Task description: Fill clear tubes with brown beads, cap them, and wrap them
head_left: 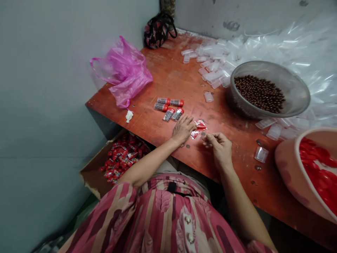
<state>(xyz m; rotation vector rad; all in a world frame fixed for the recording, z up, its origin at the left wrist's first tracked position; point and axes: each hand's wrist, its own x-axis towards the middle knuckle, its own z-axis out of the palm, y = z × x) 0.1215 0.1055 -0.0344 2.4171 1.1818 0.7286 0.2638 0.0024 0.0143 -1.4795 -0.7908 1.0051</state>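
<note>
My left hand lies on the table with its fingers stretched out, the fingertips at some small red-and-clear film wrappers. Just right of those wrappers, the thumb and fingers of my right hand are pinched together. Whether anything thin is between them I cannot make out. Beyond my left hand lie several small clear containers with red caps, filled with dark balls.
A grey bowl of dark brown balls stands at the right, before a heap of clear empty containers. Nearer is a pink basin of red caps. A pink plastic bag lies left. Below the edge, a cardboard box holds red-wrapped pieces.
</note>
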